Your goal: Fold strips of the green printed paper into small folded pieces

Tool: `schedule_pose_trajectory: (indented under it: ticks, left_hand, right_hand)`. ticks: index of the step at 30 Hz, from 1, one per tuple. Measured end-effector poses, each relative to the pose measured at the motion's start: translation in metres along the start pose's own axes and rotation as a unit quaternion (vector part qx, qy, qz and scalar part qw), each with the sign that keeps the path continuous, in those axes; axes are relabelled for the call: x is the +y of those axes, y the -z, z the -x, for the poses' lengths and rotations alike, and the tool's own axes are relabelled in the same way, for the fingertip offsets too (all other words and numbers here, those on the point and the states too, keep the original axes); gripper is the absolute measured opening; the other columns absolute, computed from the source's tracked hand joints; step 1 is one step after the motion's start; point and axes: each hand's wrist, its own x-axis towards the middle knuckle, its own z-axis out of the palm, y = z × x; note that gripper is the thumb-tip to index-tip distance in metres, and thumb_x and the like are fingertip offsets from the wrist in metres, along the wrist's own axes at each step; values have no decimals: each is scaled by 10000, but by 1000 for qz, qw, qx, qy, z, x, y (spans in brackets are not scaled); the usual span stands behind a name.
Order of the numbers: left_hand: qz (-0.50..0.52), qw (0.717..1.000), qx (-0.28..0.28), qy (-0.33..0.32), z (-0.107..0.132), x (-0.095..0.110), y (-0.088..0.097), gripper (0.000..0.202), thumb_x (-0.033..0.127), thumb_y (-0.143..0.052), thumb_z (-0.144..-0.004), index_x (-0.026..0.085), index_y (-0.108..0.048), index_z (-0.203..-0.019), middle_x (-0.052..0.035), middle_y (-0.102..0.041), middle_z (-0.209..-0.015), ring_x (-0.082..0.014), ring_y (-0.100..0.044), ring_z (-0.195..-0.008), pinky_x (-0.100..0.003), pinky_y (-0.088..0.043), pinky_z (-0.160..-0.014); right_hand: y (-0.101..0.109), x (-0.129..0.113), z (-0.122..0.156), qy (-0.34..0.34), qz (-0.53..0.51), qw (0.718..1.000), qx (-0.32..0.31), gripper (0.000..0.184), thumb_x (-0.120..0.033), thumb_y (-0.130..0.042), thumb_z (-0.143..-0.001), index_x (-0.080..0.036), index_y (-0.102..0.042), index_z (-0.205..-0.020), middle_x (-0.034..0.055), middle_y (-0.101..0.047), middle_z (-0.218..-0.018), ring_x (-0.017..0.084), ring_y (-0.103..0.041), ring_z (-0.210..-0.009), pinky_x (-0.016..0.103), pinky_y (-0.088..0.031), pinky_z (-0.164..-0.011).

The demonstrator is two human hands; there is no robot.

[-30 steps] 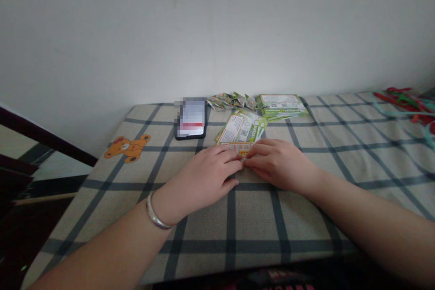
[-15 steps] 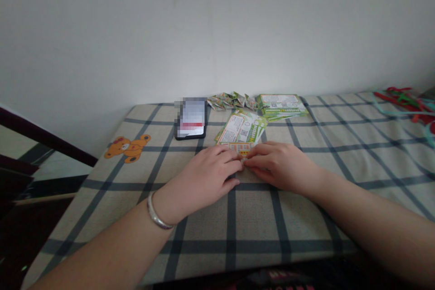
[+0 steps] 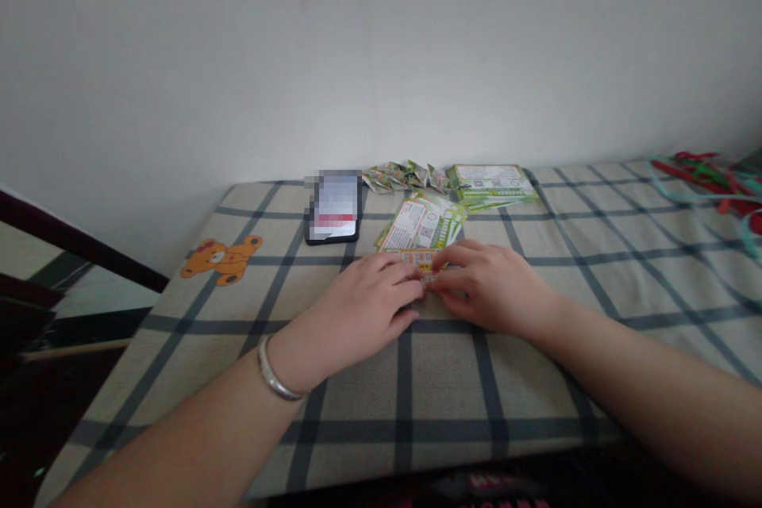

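A printed card (image 3: 418, 258) with an orange and yellow panel lies on the cloth, partly covered by both hands. My left hand (image 3: 370, 303) rests palm down with its fingers stretched over the card's left side; a silver bangle circles that wrist. At the card's right side is my right hand (image 3: 489, 286), thumb and fingertips drawn together low by the card's near edge. Whatever is between those fingertips is hidden. Just beyond the hands lie several overlapping green and white printed cards (image 3: 410, 224).
A black-edged phone (image 3: 335, 210) lies back left, its screen blurred. Several small crumpled green packets (image 3: 405, 176) and another card stack (image 3: 494, 184) sit by the wall. A bear figure (image 3: 221, 260) is at left. Red, green and teal items (image 3: 708, 182) lie far right.
My right hand has shifted slightly, its index finger higher and the fingertips a little farther from my left hand. My left hand keeps its place on the card.
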Motion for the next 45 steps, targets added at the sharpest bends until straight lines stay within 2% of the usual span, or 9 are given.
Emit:
schedule_pose_trajectory:
  ticks: [4, 10, 15, 23, 35, 39, 43, 45]
  left_hand:
    - [4, 1000, 1, -1, 1, -1, -1, 171, 306, -586, -905, 211, -641, -1037, -47, -619, -1187, -253, -505, -1170, -471, -407, -1047]
    - [-2, 1000, 3, -2, 1, -1, -1, 148, 269, -555, -923, 224, -648, -1029, -42, -622, -1175, -244, -521, -1142, -466, -428, -1016]
    - [-5, 1000, 5, -5, 0, -1, -1, 168, 265, -553, -926, 228, -648, -1059, -39, -617, -1193, -247, -513, -1153, -465, -433, -1010]
    - [-5, 1000, 10, -20, 0, -3, -1, 170, 249, -542, -929, 219, -658, -1051, -50, -619, -1203, -247, -522, -1154, -464, -428, -1023]
    - [22, 1000, -8, -9, 1, -4, 1, 164, 273, -567, -920, 222, -659, -1047, -52, -613, -1225, -247, -515, -1180, -466, -420, -1027]
    - [36, 999, -2, -7, 1, -5, 2, 191, 284, -584, -911, 224, -659, -1076, -51, -627, -1215, -245, -529, -1160, -455, -426, -1016]
    - [47, 999, 5, -8, 1, -5, 3, 183, 272, -600, -901, 227, -662, -1067, -37, -634, -1210, -231, -536, -1147, -433, -428, -1014]
    - [49, 999, 10, -7, 1, -5, 3, 182, 260, -609, -894, 231, -662, -1065, -32, -634, -1208, -227, -534, -1148, -427, -426, -1014]
  right_hand:
    - [0, -1, 1, -7, 11, 1000, 10, 218, -261, -532, -895, -273, -740, -959, 39, -691, -1023, 196, -605, -914, 301, -440, -733]
    - [4, -2, 1, -54, 42, 998, -2, 208, -242, -542, -883, -243, -749, -894, 30, -700, -1035, 183, -622, -889, 285, -429, -673]
    - [5, 1, 1, -84, 60, 995, -12, 233, -262, -522, -892, -204, -721, -787, 29, -705, -945, 178, -630, -837, 290, -397, -620]
    - [2, 3, 2, -73, 83, 994, 8, 228, -235, -519, -882, -197, -708, -759, 35, -712, -864, 177, -614, -751, 304, -325, -560]
    - [3, 3, 1, -84, 106, 991, -7, 183, -200, -531, -871, -191, -688, -777, 41, -699, -848, 188, -609, -746, 310, -328, -534]
    - [3, 5, 0, -93, 73, 993, 2, 186, -203, -536, -872, -189, -703, -792, 49, -700, -873, 186, -616, -790, 293, -404, -586]
    - [0, 16, 0, -107, -31, 994, 15, 172, -194, -571, -846, -216, -741, -828, 39, -705, -972, 209, -626, -939, 305, -489, -746]
    - [-4, 25, 1, -99, -81, 991, 26, 158, -191, -597, -832, -220, -752, -854, 38, -707, -989, 202, -628, -941, 322, -501, -820]
